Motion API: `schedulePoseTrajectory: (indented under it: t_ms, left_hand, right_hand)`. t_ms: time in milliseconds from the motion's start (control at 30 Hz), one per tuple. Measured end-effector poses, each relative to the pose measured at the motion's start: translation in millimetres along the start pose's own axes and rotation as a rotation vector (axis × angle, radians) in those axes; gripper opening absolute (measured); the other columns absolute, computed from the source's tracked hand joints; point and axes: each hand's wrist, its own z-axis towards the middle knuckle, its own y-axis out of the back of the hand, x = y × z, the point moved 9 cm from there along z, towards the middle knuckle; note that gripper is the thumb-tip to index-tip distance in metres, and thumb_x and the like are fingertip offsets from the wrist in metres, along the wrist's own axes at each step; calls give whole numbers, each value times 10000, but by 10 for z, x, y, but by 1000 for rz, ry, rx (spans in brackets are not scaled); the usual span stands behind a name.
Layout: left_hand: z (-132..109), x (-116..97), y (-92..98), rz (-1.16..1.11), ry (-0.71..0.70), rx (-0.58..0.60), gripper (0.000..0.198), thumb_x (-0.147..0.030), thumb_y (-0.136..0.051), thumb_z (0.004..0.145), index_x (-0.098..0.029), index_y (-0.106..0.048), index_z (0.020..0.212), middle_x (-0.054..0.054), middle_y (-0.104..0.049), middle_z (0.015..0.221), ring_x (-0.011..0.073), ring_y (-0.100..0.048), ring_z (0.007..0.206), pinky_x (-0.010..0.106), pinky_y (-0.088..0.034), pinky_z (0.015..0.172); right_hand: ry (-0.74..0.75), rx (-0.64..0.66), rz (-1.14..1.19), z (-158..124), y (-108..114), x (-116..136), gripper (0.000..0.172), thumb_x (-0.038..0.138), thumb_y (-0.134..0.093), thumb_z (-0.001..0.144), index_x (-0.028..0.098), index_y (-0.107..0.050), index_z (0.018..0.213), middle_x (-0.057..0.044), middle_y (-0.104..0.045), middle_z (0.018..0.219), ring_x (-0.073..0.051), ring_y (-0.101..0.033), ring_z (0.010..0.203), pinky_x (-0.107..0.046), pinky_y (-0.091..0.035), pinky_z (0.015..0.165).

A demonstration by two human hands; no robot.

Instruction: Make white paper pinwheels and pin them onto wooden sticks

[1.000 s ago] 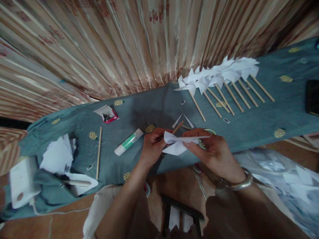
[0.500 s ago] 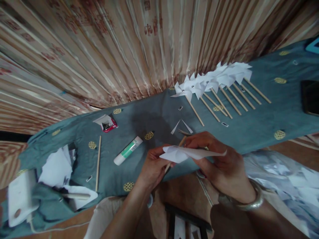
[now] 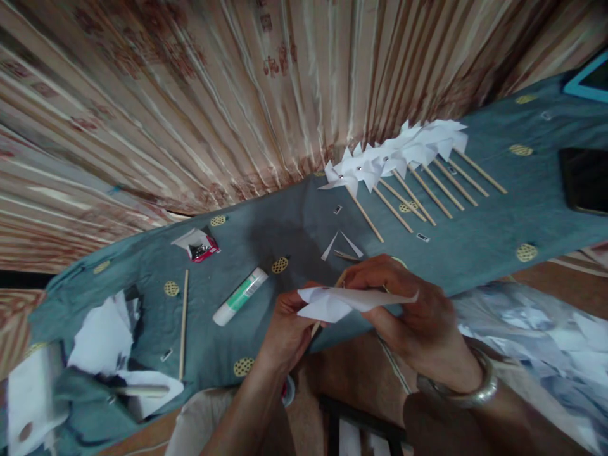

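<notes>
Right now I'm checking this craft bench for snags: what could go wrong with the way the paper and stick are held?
The right hand pinches the folded white paper by its thin blades; a firmer grip might crease or tear them. The left hand holds the wooden stick under the paper, out past the table edge, so a slip could drop it to the floor. The glue stick lies on its side nearby and might roll.

on the table (image 3: 475, 240) a row of pinwheels (image 3: 394, 158) lies at the back right, against the curtain (image 3: 237, 95). a glue stick (image 3: 240, 296) lies left of the hands, a loose stick (image 3: 183, 323) further left, and paper scraps (image 3: 102, 326) at the far left.
</notes>
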Motion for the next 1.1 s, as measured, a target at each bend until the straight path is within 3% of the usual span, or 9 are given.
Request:
schedulePoseTrajectory:
  t_ms: [300, 700, 867, 1100]
  left_hand:
    - [20, 3, -13, 30, -8, 17, 224, -200, -899, 456, -144, -714, 569, -10, -577, 510, 90, -477, 509, 213, -379, 512]
    - [24, 32, 61, -34, -12, -17, 271, -124, -921, 401, -179, -768, 618, -18, -651, 558, 93, -546, 534, 197, -433, 546]
    - [23, 22, 41, -6, -14, -7, 259, -150, -915, 406, -181, -780, 625, -4, -651, 530, 122, -550, 528, 235, -440, 547]
    - [1, 108, 95, 24, -9, -21, 189, -99, -825, 447, -154, -782, 623, -8, -627, 508, 65, -474, 505, 187, -366, 526]
  right_hand:
    - [-2, -9, -7, 3, 12, -5, 89, 226, -580, 929, 275, -647, 962, -37, -748, 912, -210, -705, 870, -366, -551, 751]
    - [-45, -4, 39, 3, 8, -30, 54, 227, -608, 922, 266, -639, 940, -25, -738, 896, -191, -697, 862, -332, -543, 752]
    - [-225, 5, 154, -52, -28, -243, 70, 208, -653, 884, 248, -693, 924, -18, -742, 919, -182, -697, 861, -306, -549, 773]
    - [-458, 105, 412, -68, -202, -555, 217, 393, -699, 853, 190, -744, 915, -51, -764, 893, -197, -706, 830, -296, -555, 727]
